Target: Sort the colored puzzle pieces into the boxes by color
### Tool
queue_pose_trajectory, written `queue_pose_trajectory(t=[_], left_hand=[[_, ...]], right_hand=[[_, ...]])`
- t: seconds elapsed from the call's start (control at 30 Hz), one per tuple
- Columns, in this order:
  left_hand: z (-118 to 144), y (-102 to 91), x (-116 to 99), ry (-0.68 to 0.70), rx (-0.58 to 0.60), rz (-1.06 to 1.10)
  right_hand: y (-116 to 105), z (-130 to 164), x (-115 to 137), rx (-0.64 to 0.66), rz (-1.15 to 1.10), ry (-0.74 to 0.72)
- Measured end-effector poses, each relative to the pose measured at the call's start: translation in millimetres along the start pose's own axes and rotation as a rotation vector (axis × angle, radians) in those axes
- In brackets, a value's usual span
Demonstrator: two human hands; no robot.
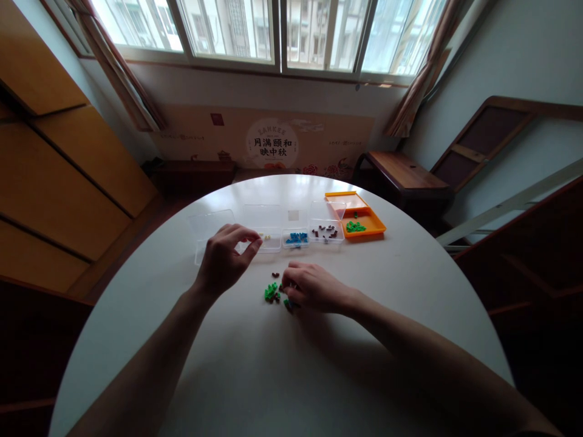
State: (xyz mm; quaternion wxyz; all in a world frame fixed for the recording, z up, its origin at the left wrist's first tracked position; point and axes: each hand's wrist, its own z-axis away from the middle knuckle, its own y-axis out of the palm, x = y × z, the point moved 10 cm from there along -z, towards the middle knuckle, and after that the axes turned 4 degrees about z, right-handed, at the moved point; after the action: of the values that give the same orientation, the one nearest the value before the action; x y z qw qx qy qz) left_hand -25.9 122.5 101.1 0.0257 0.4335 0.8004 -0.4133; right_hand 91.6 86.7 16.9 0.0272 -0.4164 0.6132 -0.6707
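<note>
**Two hands sorting small beads on a round white table**

A row of boxes runs left to right across the far half of the table [255,364], its long axis parallel to the window. There are four clear boxes and one orange tray. The leftmost clear box [207,227] looks bare. The second box [268,238] holds a few pale beads. The third box [296,238] holds a small cluster of blue beads [296,238], too many and too small to count. The fourth box [326,230] holds about ten scattered brown beads [324,232]. The tray [370,223], angled slightly away to the right, holds a little clump of green beads [355,227].

The left hand [224,260] hovers at the near edge of the second box, thumb and forefinger pinched together; what they pinch is too small to tell.

Nearer the viewer, a loose pile [272,292] of green and brown beads lies on the table, just beside the right hand [312,288]. That hand rests palm down, fingers curled over the pile's right edge; whether they grip a bead cannot be told.
</note>
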Motion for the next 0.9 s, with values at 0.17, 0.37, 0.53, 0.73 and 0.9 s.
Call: queue_pose_trajectory(t=[0.17, 0.37, 0.53, 0.73, 0.9], left_hand=[[1, 16.1, -27, 0.147, 0.131, 0.122], [4, 30.7, -53, 0.271, 0.209, 0.145], [5, 34.3, -57, 0.274, 0.235, 0.136], [5, 34.4, -48, 0.226, 0.235, 0.143], [0, 12.5, -16, 0.099, 0.048, 0.105]], right_hand=[[-9, -7, -35, -0.13, -0.805, 0.203], [0, -5, -47, -0.162, -1.212, 0.317], [1, -3, -43, -0.171, -1.209, 0.338], [-5, -4, -42, -0.224, -1.16, 0.298], [-8, -5, -48, -0.281, -1.05, 0.252]])
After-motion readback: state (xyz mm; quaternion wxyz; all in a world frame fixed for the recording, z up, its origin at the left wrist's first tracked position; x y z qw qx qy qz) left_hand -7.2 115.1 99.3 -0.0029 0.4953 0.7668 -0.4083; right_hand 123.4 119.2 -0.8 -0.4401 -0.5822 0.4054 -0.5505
